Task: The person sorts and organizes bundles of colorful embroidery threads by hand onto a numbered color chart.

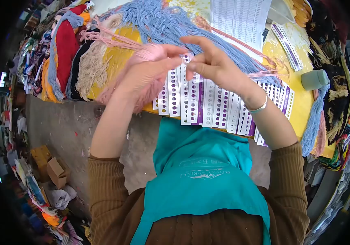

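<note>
My left hand is closed on a bundle of pink embroidery thread, whose strands hang below the wrist and trail away to the upper left. Its fingertips meet at the top of a white punched thread card. Facing it, my right hand has its index finger raised and its thumb pressed against a curled finger close by the card's top. I cannot tell what is in that pinch. Beneath both hands, a fanned row of white and purple punched thread cards lies along the table's front edge.
Light blue thread spreads across the yellow table, beside a printed chart. To the right stand a grey-green jar and a lone thread card. Red, beige and orange skeins hang at the left edge. Cardboard boxes sit on the floor.
</note>
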Demonstrator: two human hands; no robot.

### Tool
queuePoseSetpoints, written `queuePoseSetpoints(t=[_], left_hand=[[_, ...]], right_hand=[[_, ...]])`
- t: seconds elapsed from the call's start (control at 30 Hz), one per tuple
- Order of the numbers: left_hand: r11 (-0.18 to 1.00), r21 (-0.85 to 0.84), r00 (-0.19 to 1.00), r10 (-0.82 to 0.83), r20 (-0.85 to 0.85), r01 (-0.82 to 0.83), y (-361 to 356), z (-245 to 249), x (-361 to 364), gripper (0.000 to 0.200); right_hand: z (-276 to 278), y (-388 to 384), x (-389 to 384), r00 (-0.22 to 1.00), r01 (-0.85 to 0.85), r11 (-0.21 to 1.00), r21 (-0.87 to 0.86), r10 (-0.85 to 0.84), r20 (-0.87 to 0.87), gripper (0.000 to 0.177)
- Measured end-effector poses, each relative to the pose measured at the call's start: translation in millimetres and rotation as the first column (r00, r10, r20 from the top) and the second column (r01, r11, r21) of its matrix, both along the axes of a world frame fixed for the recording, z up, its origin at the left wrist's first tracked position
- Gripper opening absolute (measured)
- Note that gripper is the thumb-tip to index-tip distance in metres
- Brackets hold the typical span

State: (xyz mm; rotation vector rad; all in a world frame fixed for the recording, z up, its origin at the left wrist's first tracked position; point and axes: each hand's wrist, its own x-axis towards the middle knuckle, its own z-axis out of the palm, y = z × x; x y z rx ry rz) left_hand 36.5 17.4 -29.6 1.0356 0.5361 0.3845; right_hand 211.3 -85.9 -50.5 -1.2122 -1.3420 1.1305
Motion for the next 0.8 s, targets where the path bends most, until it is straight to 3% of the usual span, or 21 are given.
queuePoseSetpoints(t=[0.13,0.23,0.33,0.43,0.53,0.67,0.8], left_hand=[[0.992,0.085,0.995,-0.096,-0.026,0.098,11,-27,9,0.017],[0.980,0.182,0.995,-0.069,-0.075,0.082,28,-47,11,0.016],[0.986,0.154,0.991,-0.049,-0.121,0.067,31,-57,16,0.017],[0.997,0.078,0.984,-0.010,-0.175,0.024,32,-60,23,0.019],[0.999,-0.026,0.963,0.025,-0.268,-0.034,36,-62,27,0.024],[0.989,-0.136,0.933,0.001,-0.359,-0.053,34,-71,33,0.029],[0.991,-0.126,0.910,-0.013,-0.414,-0.044,32,-66,39,0.031]], right_hand=[[-16,5,-4,0.992,-0.008,0.999,-0.038,0.003,-0.124,0.052],[-20,6,-5,0.988,0.148,0.989,-0.026,-0.147,0.037,0.042],[-33,10,-12,0.846,0.399,0.890,0.219,-0.450,0.286,0.019],[-53,19,-4,0.799,0.501,0.820,0.278,-0.562,0.214,0.010],[-75,27,20,0.803,0.557,0.829,0.040,-0.551,0.229,0.010],[-84,24,19,0.769,0.534,0.845,0.029,-0.500,0.399,0.012],[-88,25,19,0.759,0.548,0.836,0.034,-0.514,0.400,0.013]])
